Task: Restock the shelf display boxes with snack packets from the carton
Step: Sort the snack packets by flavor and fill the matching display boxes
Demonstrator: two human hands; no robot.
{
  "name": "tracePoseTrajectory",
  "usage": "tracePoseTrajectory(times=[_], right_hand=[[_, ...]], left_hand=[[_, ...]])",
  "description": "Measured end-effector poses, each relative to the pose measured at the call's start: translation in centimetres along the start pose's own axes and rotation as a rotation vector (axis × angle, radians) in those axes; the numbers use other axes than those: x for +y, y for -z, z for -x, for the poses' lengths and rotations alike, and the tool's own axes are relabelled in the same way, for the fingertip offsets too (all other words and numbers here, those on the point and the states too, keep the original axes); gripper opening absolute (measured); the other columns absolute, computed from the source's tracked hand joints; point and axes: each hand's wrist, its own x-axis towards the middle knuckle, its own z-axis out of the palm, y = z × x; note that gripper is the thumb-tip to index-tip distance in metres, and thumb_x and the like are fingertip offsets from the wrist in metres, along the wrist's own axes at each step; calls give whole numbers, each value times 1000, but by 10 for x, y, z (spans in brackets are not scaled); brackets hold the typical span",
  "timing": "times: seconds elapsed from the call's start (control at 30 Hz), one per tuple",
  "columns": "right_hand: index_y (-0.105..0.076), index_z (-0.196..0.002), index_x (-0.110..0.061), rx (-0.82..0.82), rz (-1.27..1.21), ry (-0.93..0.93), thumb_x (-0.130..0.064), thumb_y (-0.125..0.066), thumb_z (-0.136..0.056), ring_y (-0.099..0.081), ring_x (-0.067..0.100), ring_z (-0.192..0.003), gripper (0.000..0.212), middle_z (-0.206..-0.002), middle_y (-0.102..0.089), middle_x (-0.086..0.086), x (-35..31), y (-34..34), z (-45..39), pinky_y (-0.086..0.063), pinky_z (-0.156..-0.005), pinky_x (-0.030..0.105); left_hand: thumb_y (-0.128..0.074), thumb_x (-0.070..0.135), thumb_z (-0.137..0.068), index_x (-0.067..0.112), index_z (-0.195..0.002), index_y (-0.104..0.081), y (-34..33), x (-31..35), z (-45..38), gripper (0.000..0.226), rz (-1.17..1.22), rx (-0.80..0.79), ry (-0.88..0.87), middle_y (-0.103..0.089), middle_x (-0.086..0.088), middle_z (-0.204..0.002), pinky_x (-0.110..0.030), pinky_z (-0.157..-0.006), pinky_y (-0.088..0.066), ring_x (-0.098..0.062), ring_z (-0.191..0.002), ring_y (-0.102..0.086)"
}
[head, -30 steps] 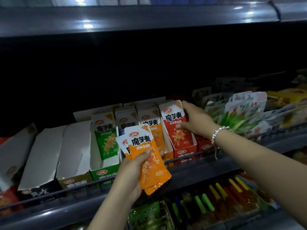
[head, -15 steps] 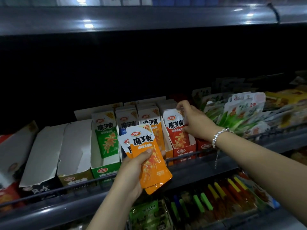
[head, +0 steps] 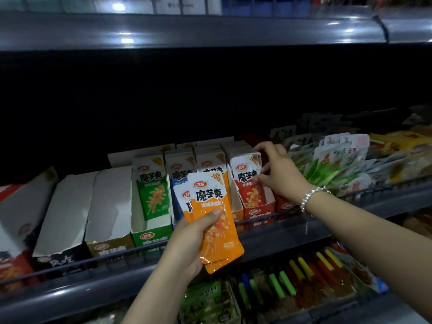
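My left hand point(head: 194, 232) grips a small stack of orange snack packets point(head: 215, 206) in front of the shelf, thumb across their face. My right hand point(head: 278, 169), with a bead bracelet on the wrist, pinches the right edge of the front red packet point(head: 247, 181), which stands in the red display box point(head: 258, 212). To its left stand an orange display box point(head: 238, 216), a blue display box point(head: 178, 174) and a green display box point(head: 152, 235) holding green packets point(head: 152, 185). The orange stack hides most of the blue and orange boxes. The carton is out of view.
Opened display boxes with white flaps point(head: 109, 202) lean at the left of the shelf. A wire rail point(head: 261, 220) runs along the shelf front. Green-and-white pouches point(head: 336, 164) crowd the right. A lower shelf holds coloured stick snacks point(head: 304, 272). A metal shelf edge point(head: 187, 31) hangs overhead.
The red packet went from tilted out in my right hand to standing lower in the red box; my right hand moved to its right edge. The left hand with the orange stack stayed.
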Motion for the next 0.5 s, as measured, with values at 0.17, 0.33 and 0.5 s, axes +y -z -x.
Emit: tracePoseTrajectory(times=[0.17,0.33,0.5], right_hand=[[-61,-112,-24,7,-160,99,-35,-67,-84,-58,11,-84,31,-110,-54,-3,-25,11,11,-46,-70,14],[-40,-136,-36,-466,-206,106,-41,-74,-76,-60,12,-103,69,-122,-56,-5,-59,20,22,-54,-86,29],[-49,-111,-27,-580,-212,86,-25,-83,-69,-65,10,-94,54,-112,-64,-7,-82,22,24,-56,-79,27]], left_hand=[[-72,11,-75,10,-107,-63,-2,3,4,33,-29,-29,-19,-75,-12,-91,-41,-67,-57,-27,-80,-72],[-68,6,-82,11,-102,-65,-3,6,11,21,-120,-113,19,-74,-7,-78,-36,-65,-55,-22,-68,-71],[-65,-2,-83,10,-101,-62,2,9,19,22,-213,-208,32,-73,-5,-74,-32,-59,-57,-18,-65,-70]])
